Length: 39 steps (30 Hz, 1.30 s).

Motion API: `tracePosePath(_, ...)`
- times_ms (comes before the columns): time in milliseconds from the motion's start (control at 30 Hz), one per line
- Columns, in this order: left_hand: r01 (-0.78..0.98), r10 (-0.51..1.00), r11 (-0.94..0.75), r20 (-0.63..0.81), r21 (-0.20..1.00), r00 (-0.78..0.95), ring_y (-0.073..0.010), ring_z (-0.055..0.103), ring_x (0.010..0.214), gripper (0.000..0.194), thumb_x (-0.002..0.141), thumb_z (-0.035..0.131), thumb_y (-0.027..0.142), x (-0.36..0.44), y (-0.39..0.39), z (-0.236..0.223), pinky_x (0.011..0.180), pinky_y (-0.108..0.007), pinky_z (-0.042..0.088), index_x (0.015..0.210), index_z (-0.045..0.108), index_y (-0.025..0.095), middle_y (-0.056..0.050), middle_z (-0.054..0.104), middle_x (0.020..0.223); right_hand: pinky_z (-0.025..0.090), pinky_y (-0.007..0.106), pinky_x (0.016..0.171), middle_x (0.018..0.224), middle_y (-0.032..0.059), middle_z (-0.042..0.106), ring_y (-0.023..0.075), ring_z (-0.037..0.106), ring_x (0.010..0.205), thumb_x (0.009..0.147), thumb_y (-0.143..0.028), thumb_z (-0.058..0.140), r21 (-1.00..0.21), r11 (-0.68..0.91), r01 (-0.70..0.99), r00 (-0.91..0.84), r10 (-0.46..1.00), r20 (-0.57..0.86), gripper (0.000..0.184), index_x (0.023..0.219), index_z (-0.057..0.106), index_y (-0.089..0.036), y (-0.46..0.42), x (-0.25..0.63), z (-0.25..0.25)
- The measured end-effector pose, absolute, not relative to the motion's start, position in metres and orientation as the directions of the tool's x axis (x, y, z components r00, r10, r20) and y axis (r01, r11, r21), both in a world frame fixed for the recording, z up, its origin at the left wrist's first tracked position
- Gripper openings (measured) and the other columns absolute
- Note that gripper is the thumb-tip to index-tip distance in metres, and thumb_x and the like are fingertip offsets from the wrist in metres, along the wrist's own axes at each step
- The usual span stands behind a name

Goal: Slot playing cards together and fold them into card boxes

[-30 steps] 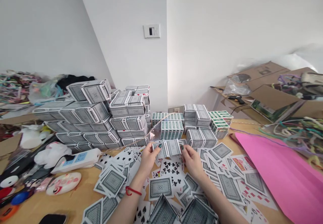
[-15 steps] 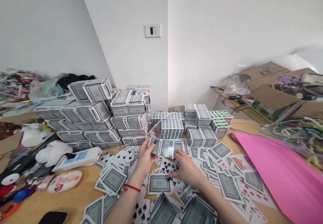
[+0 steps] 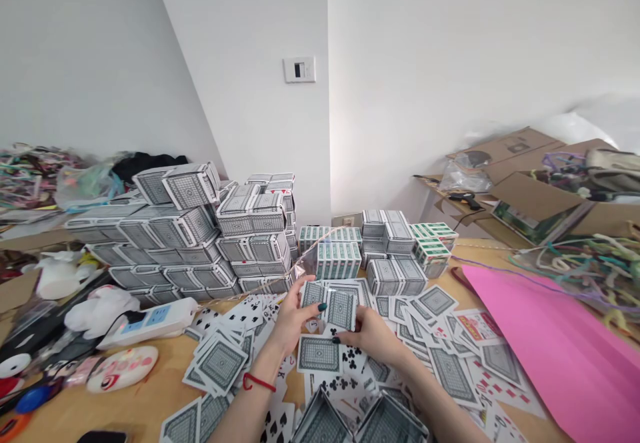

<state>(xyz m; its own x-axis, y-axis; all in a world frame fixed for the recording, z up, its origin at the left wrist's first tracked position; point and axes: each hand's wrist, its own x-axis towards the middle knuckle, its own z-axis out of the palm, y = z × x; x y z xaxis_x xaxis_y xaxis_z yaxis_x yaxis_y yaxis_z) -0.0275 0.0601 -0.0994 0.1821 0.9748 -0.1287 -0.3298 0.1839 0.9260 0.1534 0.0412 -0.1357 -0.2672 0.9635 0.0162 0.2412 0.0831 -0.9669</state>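
My left hand (image 3: 293, 316) pinches the left part of a pair of playing cards (image 3: 341, 308), thumb on top. The two cards lie side by side, grey-green patterned backs facing up, with a glossy patch that may be clear tape. My right hand (image 3: 373, 335) holds their right edge, its fingers behind and its thumb below. Beneath them a single face-down card (image 3: 320, 354) lies on loose cards, several of them clubs. Close to me stand two open-topped forms folded from cards, a left one (image 3: 320, 422) and a right one (image 3: 390, 423).
Stacked card blocks (image 3: 177, 223) rise at the back left, with smaller blocks (image 3: 397, 273) at the back right. Green-and-white card packs (image 3: 339, 258) stand between. A pink sheet (image 3: 545, 336) lies right; a power strip (image 3: 150, 323), computer mouse (image 3: 123, 368) and phone (image 3: 103, 437) lie left.
My right hand reached down toward the loose cards, then came back to the right edge of the held cards. The held pair has turned more face-on and moved slightly nearer.
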Motion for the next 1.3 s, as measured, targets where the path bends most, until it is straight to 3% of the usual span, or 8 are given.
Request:
tracePosePath(200,-0.443,0.974,0.210,-0.146,0.872,0.175,-0.0141,0.061,0.074,0.061,0.056,0.074,0.014,-0.029,0.062,-0.100,0.066,-0.023,0.046,0.112,0.052,0.022,-0.001,0.065,0.085,0.038,0.021,0.049,0.052,-0.0030,0.052,0.0110,0.047,0.051,0.060,-0.030,0.069,-0.995,-0.064,-0.076,-0.139,0.989,-0.053,0.021,0.051,0.055,-0.017,0.046,0.163,-0.127)
tracePosePath(333,-0.508,0.972,0.216,-0.134,0.834,0.194,-0.0153,0.062,0.070,0.041,0.057,0.073,0.018,-0.030,0.062,-0.103,0.062,-0.024,0.047,0.096,0.060,0.018,-0.002,0.066,0.078,0.037,0.020,0.045,0.052,-0.0033,0.051,0.0088,0.045,0.044,0.064,-0.036,0.068,-0.929,-0.195,-0.313,-0.103,0.980,-0.171,0.024,0.057,0.056,-0.017,0.044,0.166,-0.120)
tracePosePath(533,-0.563,0.959,0.284,-0.233,0.777,0.162,-0.0057,0.049,0.043,0.025,0.064,0.070,0.029,-0.030,0.062,-0.103,0.039,-0.016,0.037,0.083,0.058,0.019,0.004,0.056,0.060,0.045,0.023,0.047,0.060,-0.0006,0.060,0.0123,0.054,0.048,0.066,-0.033,0.067,-0.823,-0.239,-0.515,-0.099,0.971,-0.219,0.019,0.073,0.058,-0.018,0.046,0.165,-0.123)
tracePosePath(700,-0.575,0.938,0.340,-0.222,0.744,0.268,-0.0004,0.024,0.032,0.033,0.066,0.067,0.035,-0.032,0.062,-0.097,0.030,-0.015,0.019,0.093,0.059,0.019,0.007,0.045,0.056,0.049,0.029,0.056,0.065,0.0031,0.065,0.0177,0.061,0.057,0.067,-0.026,0.060,-0.781,-0.246,-0.574,-0.105,0.968,-0.228,0.010,0.072,0.058,-0.018,0.043,0.161,-0.123)
tracePosePath(900,-0.464,0.928,0.352,-0.240,0.813,0.284,-0.0006,0.022,0.032,0.032,0.066,0.064,0.046,-0.030,0.062,-0.095,0.031,-0.017,0.016,0.080,0.055,0.018,0.005,0.044,0.053,0.049,0.033,0.056,0.066,0.0065,0.066,0.0226,0.064,0.062,0.067,-0.033,0.056,-0.762,-0.345,-0.548,-0.255,0.937,-0.241,0.018,0.075,0.059,-0.017,0.039,0.160,-0.120)
tracePosePath(1100,-0.406,0.961,0.276,-0.259,0.871,0.098,-0.0036,0.034,0.033,0.030,0.064,0.065,0.041,-0.023,0.064,-0.106,0.033,-0.015,0.024,0.075,0.048,0.020,0.009,0.045,0.050,0.044,0.024,0.049,0.059,0.0000,0.059,0.0140,0.055,0.051,0.064,-0.043,0.068,-0.847,-0.251,-0.468,-0.170,0.966,-0.192,0.028,0.066,0.055,-0.018,0.042,0.157,-0.118)
tracePosePath(1200,-0.316,0.975,0.203,-0.220,0.927,-0.019,-0.0086,0.051,0.049,0.027,0.064,0.066,0.038,-0.021,0.066,-0.110,0.046,-0.018,0.039,0.073,0.052,0.017,0.005,0.053,0.057,0.045,0.024,0.050,0.065,-0.0022,0.062,0.0134,0.057,0.051,0.057,-0.032,0.076,-0.837,-0.214,-0.504,-0.117,0.977,-0.179,0.035,0.085,0.058,-0.020,0.040,0.156,-0.113)
tracePosePath(1300,-0.206,0.988,0.137,-0.149,0.969,-0.045,-0.0104,0.051,0.053,0.024,0.067,0.063,0.038,-0.021,0.067,-0.114,0.051,-0.020,0.039,0.071,0.051,0.018,0.004,0.054,0.059,0.049,0.027,0.056,0.073,-0.0015,0.066,0.0152,0.061,0.058,0.059,-0.029,0.076,-0.796,-0.232,-0.558,-0.119,0.972,-0.200,0.047,0.101,0.056,-0.022,0.040,0.157,-0.111)
